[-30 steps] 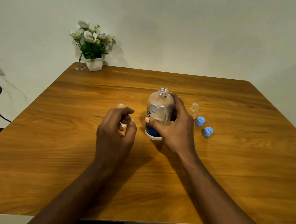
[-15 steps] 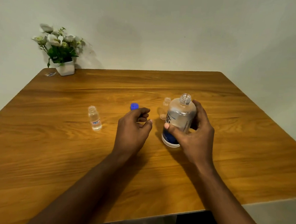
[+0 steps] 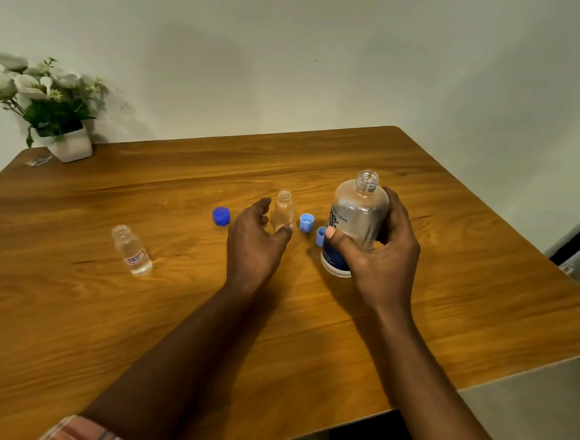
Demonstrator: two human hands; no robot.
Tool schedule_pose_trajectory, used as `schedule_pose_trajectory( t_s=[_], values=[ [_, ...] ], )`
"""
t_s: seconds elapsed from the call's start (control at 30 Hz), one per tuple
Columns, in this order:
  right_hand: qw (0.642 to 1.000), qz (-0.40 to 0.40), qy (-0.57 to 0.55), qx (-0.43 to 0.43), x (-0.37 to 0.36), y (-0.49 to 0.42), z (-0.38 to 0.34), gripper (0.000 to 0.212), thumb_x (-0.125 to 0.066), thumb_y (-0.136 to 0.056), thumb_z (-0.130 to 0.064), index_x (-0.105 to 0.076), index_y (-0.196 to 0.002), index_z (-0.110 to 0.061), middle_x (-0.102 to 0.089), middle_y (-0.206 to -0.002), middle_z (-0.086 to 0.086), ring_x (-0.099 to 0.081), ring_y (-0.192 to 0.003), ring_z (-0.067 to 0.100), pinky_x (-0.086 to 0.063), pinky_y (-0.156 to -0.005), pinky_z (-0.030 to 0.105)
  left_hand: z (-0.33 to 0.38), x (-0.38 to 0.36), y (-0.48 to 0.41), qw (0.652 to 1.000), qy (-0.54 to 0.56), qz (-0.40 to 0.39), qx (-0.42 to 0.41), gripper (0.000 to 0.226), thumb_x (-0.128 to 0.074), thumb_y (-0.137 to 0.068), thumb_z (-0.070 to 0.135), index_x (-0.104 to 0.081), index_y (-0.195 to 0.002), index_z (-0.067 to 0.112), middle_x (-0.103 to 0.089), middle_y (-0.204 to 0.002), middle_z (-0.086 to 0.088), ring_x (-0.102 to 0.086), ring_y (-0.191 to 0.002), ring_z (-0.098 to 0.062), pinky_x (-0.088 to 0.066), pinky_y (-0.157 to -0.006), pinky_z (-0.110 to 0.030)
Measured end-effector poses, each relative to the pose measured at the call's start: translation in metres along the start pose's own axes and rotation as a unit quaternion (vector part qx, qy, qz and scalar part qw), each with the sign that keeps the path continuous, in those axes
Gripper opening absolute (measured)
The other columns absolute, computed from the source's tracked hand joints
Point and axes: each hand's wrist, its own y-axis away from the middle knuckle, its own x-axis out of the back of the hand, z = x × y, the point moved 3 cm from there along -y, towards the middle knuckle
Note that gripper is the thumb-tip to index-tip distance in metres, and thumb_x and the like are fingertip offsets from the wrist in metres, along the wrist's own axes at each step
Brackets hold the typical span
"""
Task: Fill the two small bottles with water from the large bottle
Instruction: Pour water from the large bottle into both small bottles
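Observation:
My right hand (image 3: 380, 257) grips the large clear bottle (image 3: 359, 217), uncapped, with a blue label at its base, just above or on the table. My left hand (image 3: 254, 238) reaches round a small open bottle (image 3: 283, 209) at the table's middle, fingers spread and the thumb touching its base. The other small bottle (image 3: 131, 250), uncapped with clear liquid in it, stands apart at the left. A dark blue cap (image 3: 221, 216) lies left of my left hand. Two light blue caps (image 3: 306, 222) (image 3: 320, 236) sit between the small bottle and the large one.
The wooden table (image 3: 307, 341) ends close at the right and front. A white pot of flowers (image 3: 49, 113) stands at the far left corner, with a small scrap (image 3: 38, 161) beside it. A wall rises behind the table.
My left hand has opened and moved forward to the middle small bottle. The dark blue cap now lies on the table. The view has swung right.

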Motion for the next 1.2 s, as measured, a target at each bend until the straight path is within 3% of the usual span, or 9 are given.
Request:
schedule_pose_trajectory(
  t_s=[0.17, 0.4, 0.5, 0.67, 0.8, 0.87, 0.97, 1.03, 1.2],
  values=[
    [1.000, 0.020, -0.013, 0.006, 0.006, -0.003, 0.003, 0.081, -0.085, -0.065, -0.027, -0.049, -0.136, -0.018, -0.057, -0.127, -0.013, -0.054, -0.114, -0.002, -0.050, -0.084, 0.014, 0.000, -0.005, -0.006, 1.000, 0.016, 0.008, 0.009, 0.060, -0.075, -0.077, 0.028, -0.054, -0.132, 0.013, -0.066, -0.122, -0.001, -0.062, -0.101, -0.008, -0.044, -0.076, -0.014],
    [1.000, 0.003, -0.007, 0.025, 0.003, -0.001, 0.000, 0.072, -0.084, -0.064, -0.032, -0.051, -0.128, -0.027, -0.056, -0.121, -0.023, -0.053, -0.111, -0.007, -0.049, -0.079, 0.010, 0.003, 0.006, -0.001, 0.999, 0.032, 0.004, -0.001, 0.040, -0.076, -0.076, 0.029, -0.066, -0.113, 0.019, -0.059, -0.081, 0.027, -0.061, -0.085, 0.006, -0.048, -0.070, -0.012],
    [1.000, -0.021, -0.007, 0.020, -0.005, 0.002, -0.004, 0.080, -0.086, -0.064, -0.032, -0.049, -0.134, -0.021, -0.057, -0.127, -0.014, -0.052, -0.114, -0.004, -0.050, -0.082, 0.012, -0.001, 0.027, 0.008, 1.000, 0.031, 0.002, -0.005, 0.041, -0.076, -0.076, 0.028, -0.066, -0.115, 0.021, -0.062, -0.085, 0.022, -0.063, -0.088, 0.003, -0.050, -0.072, -0.013],
    [0.994, -0.092, 0.001, 0.065, -0.026, 0.008, -0.021, 0.072, -0.082, -0.064, -0.042, -0.048, -0.127, -0.033, -0.055, -0.116, -0.029, -0.053, -0.109, -0.010, -0.048, -0.078, 0.009, -0.017, 0.080, 0.028, 0.999, 0.045, -0.010, -0.008, 0.038, -0.074, -0.080, 0.025, -0.065, -0.117, 0.020, -0.070, -0.098, 0.010, -0.066, -0.088, -0.001, -0.054, -0.079, -0.022],
    [0.988, -0.131, 0.004, 0.084, -0.045, 0.013, -0.030, 0.075, -0.080, -0.064, -0.046, -0.046, -0.129, -0.035, -0.052, -0.117, -0.032, -0.052, -0.110, -0.011, -0.048, -0.078, 0.007, -0.022, 0.114, 0.042, 0.998, 0.046, 0.012, -0.028, 0.039, -0.075, -0.080, 0.016, -0.060, -0.114, 0.029, -0.067, -0.096, 0.016, -0.063, -0.084, 0.009, -0.047, -0.072, -0.006],
    [0.984, -0.146, 0.006, 0.097, -0.052, 0.015, -0.036, 0.074, -0.079, -0.064, -0.049, -0.045, -0.129, -0.038, -0.052, -0.116, -0.033, -0.053, -0.109, -0.010, -0.049, -0.078, 0.009, -0.025, 0.126, 0.045, 0.998, 0.041, 0.023, -0.034, 0.045, -0.076, -0.079, 0.015, -0.060, -0.120, 0.023, -0.066, -0.100, 0.013, -0.063, -0.089, 0.006, -0.046, -0.074, -0.004],
    [0.975, -0.179, 0.012, 0.128, -0.066, 0.016, -0.043, 0.070, -0.079, -0.066, -0.046, -0.047, -0.127, -0.037, -0.053, -0.117, -0.035, -0.054, -0.108, -0.008, -0.048, -0.079, 0.010, -0.030, 0.141, 0.047, 0.998, 0.032, 0.030, -0.048, 0.047, -0.075, -0.080, 0.014, -0.060, -0.124, 0.013, -0.067, -0.108, 0.002, -0.065, -0.093, -0.006, -0.051, -0.078, -0.013],
    [0.969, -0.202, 0.027, 0.142, -0.074, 0.015, -0.045, 0.071, -0.082, -0.066, -0.042, -0.051, -0.128, -0.028, -0.056, -0.121, -0.025, -0.055, -0.109, -0.002, -0.048, -0.079, 0.013, -0.032, 0.148, 0.049, 0.997, 0.034, 0.033, -0.061, 0.046, -0.075, -0.080, 0.012, -0.061, -0.124, 0.012, -0.067, -0.107, 0.001, -0.065, -0.094, -0.008, -0.055, -0.082, -0.025],
    [0.945, -0.254, 0.083, 0.188, -0.091, 0.016, -0.054, 0.087, -0.085, -0.066, -0.037, -0.045, -0.142, -0.018, -0.058, -0.130, -0.001, -0.056, -0.114, 0.015, -0.054, -0.085, 0.041, -0.037, 0.159, 0.056, 0.996, 0.045, 0.024, -0.078, 0.046, -0.069, -0.080, 0.021, -0.061, -0.124, 0.010, -0.065, -0.104, 0.001, -0.064, -0.094, -0.013, -0.056, -0.079, -0.039]
  ],
)
